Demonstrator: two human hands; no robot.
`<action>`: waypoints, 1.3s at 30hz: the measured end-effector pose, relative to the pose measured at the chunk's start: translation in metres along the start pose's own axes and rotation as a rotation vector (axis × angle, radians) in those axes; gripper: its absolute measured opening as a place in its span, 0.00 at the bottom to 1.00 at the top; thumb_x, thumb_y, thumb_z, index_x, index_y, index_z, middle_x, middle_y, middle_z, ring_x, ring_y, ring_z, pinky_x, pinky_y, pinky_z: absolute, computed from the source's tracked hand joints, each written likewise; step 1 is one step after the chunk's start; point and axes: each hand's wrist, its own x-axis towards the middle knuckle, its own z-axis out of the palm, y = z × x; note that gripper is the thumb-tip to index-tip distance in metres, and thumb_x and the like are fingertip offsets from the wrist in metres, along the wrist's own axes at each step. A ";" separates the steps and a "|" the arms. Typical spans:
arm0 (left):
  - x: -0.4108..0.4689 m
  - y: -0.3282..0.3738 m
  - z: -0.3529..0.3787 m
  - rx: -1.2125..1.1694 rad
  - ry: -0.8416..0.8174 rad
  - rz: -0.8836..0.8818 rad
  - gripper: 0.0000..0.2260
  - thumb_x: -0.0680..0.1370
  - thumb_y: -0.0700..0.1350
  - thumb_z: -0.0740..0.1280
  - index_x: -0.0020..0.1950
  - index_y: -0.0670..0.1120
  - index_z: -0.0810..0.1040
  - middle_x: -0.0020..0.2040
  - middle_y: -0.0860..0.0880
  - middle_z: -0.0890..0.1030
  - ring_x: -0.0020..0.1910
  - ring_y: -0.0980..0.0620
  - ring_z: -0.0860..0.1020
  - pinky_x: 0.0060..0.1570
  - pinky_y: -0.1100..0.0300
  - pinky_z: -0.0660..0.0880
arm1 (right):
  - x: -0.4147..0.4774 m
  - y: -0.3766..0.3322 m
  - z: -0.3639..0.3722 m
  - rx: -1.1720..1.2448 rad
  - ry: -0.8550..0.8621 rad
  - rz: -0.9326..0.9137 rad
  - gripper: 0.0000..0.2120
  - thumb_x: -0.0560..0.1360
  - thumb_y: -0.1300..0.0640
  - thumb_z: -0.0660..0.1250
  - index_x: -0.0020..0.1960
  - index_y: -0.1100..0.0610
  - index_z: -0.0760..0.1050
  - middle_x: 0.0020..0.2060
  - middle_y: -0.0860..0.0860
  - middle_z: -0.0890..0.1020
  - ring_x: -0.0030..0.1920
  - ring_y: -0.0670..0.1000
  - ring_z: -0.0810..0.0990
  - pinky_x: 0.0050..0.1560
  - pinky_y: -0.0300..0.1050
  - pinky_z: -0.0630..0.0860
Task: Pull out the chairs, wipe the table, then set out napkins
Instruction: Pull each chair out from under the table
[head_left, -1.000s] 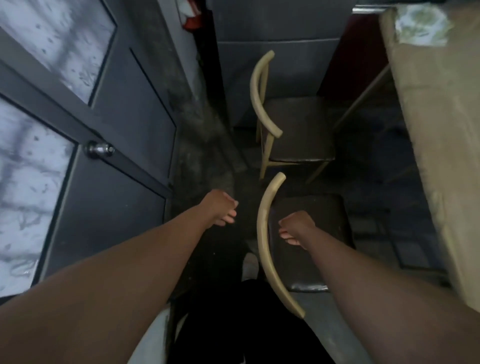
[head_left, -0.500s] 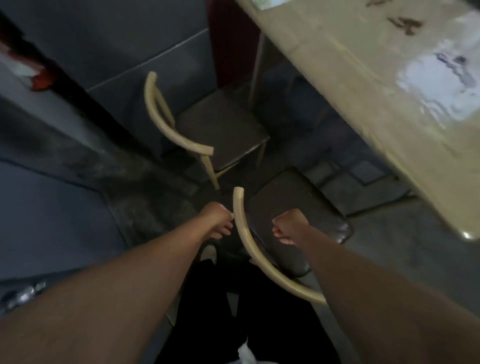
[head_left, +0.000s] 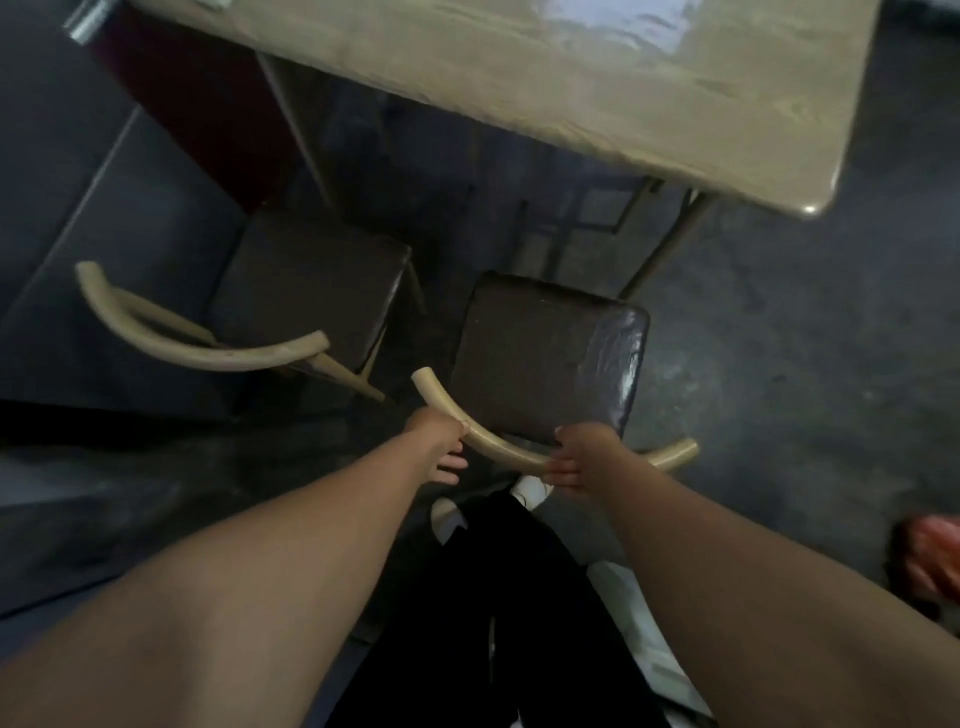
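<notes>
A chair with a dark padded seat and a curved pale wooden backrest stands just in front of me, clear of the table. My left hand is closed on the left part of that backrest and my right hand on its middle-right part. A second chair of the same kind stands to the left, its seat near the table's edge. The light wood table fills the top of the view, with a glossy patch near its far right. No napkins or cloth are visible.
A dark red panel and a grey wall lie to the left of the table. The table's thin metal legs stand beyond the near chair. Dark concrete floor spreads right. A red object shows at the right edge.
The view has swung right from the door toward the table. Both hands, loose beside the near chair's backrest before, are now closed on it.
</notes>
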 end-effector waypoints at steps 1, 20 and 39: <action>0.003 0.001 0.004 -0.008 0.007 -0.014 0.20 0.81 0.43 0.61 0.72 0.40 0.65 0.65 0.41 0.74 0.61 0.42 0.77 0.49 0.46 0.77 | 0.000 0.003 0.000 0.039 -0.026 0.081 0.16 0.81 0.52 0.55 0.42 0.61 0.72 0.29 0.56 0.83 0.35 0.54 0.79 0.37 0.44 0.74; 0.059 0.015 0.056 -0.289 0.107 -0.054 0.18 0.80 0.35 0.62 0.70 0.41 0.68 0.65 0.39 0.72 0.63 0.37 0.74 0.50 0.37 0.78 | 0.050 0.028 -0.007 0.812 0.133 0.094 0.16 0.81 0.63 0.58 0.67 0.65 0.65 0.60 0.62 0.76 0.54 0.63 0.79 0.43 0.57 0.80; 0.077 0.165 0.047 -0.417 0.164 0.230 0.31 0.79 0.37 0.64 0.78 0.49 0.54 0.68 0.41 0.71 0.60 0.39 0.78 0.44 0.52 0.83 | 0.078 -0.138 -0.037 0.843 0.145 -0.105 0.19 0.78 0.60 0.65 0.66 0.64 0.67 0.57 0.63 0.77 0.48 0.62 0.81 0.39 0.55 0.82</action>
